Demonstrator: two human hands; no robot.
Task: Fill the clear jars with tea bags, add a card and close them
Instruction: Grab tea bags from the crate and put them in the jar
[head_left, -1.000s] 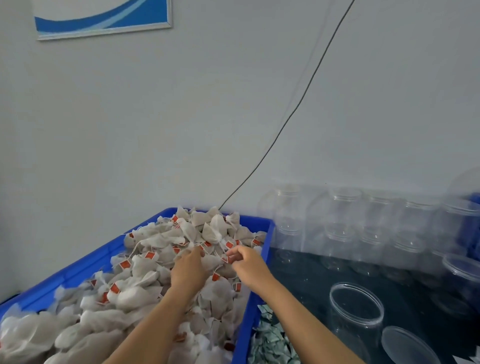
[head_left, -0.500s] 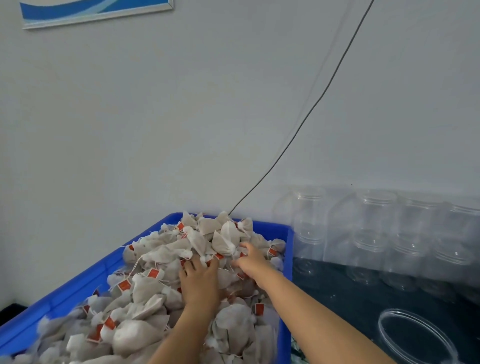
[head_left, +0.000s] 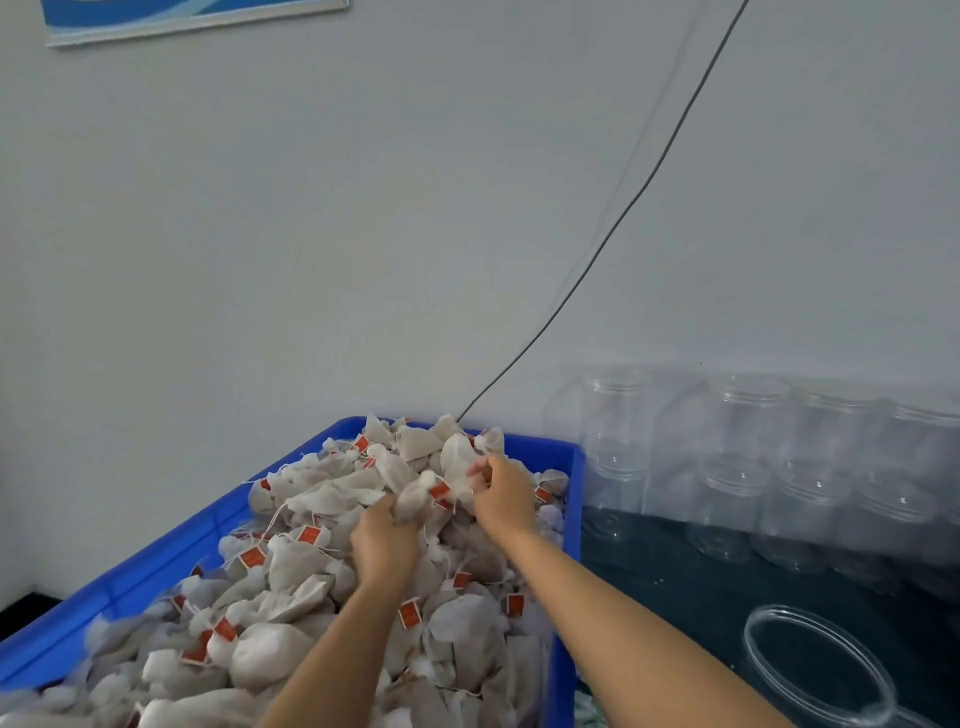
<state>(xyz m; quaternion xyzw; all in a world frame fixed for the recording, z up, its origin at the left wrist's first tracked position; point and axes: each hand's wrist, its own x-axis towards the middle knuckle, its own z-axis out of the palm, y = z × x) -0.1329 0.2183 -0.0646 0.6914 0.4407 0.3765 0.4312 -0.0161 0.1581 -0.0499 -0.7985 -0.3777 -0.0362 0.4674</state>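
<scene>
Tea bags (head_left: 291, 566), white with orange tags, heaped high.

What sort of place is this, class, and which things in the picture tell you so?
Probably a small packing workshop, not a home kitchen. A large blue crate is heaped with tagged tea bags, and rows of empty clear jars stand stacked against a bare wall.

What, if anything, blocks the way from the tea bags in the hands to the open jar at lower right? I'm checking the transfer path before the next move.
Nothing visible does. Both the left hand and right hand grip tea bags above the blue crate. Only the crate's low right wall lies between them and the open jar, easily lifted over.
</scene>
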